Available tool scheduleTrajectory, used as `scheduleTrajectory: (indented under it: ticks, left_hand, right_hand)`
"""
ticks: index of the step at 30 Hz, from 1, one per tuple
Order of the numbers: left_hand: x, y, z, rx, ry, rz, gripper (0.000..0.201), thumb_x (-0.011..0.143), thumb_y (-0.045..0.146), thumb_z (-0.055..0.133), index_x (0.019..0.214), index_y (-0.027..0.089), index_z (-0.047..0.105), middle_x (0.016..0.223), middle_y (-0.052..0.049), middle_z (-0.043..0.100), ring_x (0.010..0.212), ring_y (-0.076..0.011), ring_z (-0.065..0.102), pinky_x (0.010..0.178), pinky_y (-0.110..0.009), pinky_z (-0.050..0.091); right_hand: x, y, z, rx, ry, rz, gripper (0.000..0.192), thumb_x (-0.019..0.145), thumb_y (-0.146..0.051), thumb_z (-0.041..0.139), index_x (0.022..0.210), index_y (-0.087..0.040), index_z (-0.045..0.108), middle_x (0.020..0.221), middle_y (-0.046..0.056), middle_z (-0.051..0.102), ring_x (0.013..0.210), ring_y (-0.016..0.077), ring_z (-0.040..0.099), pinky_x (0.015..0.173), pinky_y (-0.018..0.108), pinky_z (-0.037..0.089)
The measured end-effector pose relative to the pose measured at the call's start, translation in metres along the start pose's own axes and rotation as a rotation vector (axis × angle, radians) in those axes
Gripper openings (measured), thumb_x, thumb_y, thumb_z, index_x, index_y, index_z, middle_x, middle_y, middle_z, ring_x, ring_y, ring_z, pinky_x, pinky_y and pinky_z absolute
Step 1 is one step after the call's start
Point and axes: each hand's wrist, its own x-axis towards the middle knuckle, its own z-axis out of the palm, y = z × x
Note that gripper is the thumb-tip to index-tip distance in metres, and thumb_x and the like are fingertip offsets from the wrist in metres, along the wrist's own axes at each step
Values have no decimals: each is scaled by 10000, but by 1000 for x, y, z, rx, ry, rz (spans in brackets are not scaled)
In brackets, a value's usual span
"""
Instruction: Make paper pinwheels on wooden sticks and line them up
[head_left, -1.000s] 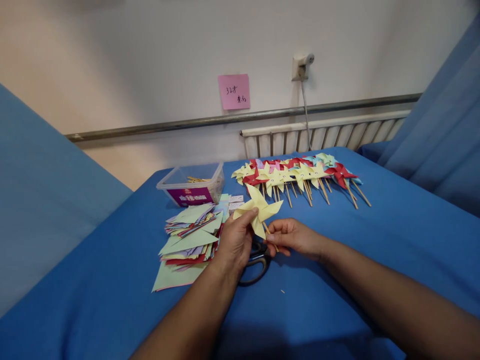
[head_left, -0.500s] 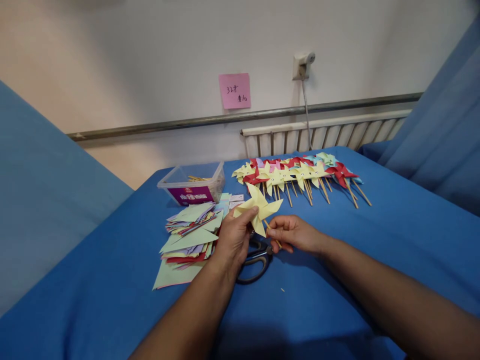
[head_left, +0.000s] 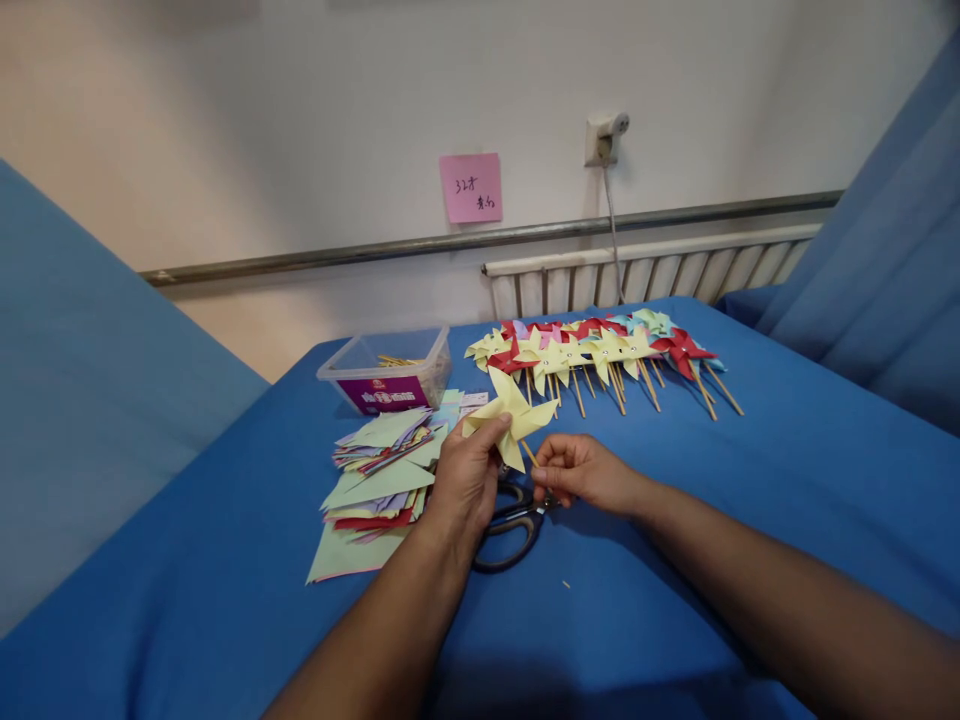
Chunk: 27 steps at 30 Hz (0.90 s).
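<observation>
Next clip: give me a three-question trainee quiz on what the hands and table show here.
1. True or false: the left hand holds the yellow pinwheel by its paper.
2. What does the right hand pinch? A) scissors B) the pinwheel's wooden stick C) a paper square
3. What lies on the blue cloth under the hands?

Key:
1. True
2. B
3. Black-handled scissors, beside the stack of coloured paper.
</observation>
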Motion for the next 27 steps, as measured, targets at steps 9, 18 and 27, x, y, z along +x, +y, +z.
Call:
scheduleTrajectory:
  ticks: [9,18,27]
  left_hand:
    - [1,0,0,-4,-14,11,309,618,222,804,874,124,661,783,-24,687,678,-130,608,670,-256,460]
    - [-1,2,-2,53,-14,-91,312,610,205,811,895,156,695,828,-27,699,699,-107,621,647,-210,451]
    - [-3,-4,-1,216,-67,-181,250,620,205,797,841,133,704,902,-104,718,684,-119,629,618,-214,470]
  right_hand:
    - [2,2,1,25,82,34,332,692,-435,743,743,-184,532,620,-23,649,439,65,498,452,202,380]
    - [6,-4,-2,40,255,-16,370,678,-481,744,739,-182,536,643,-27,640,455,65,501,465,209,386]
    - [17,-2,-16,28,475,-81,337,684,-472,717,716,-188,538,530,-70,533,421,67,461,438,206,369]
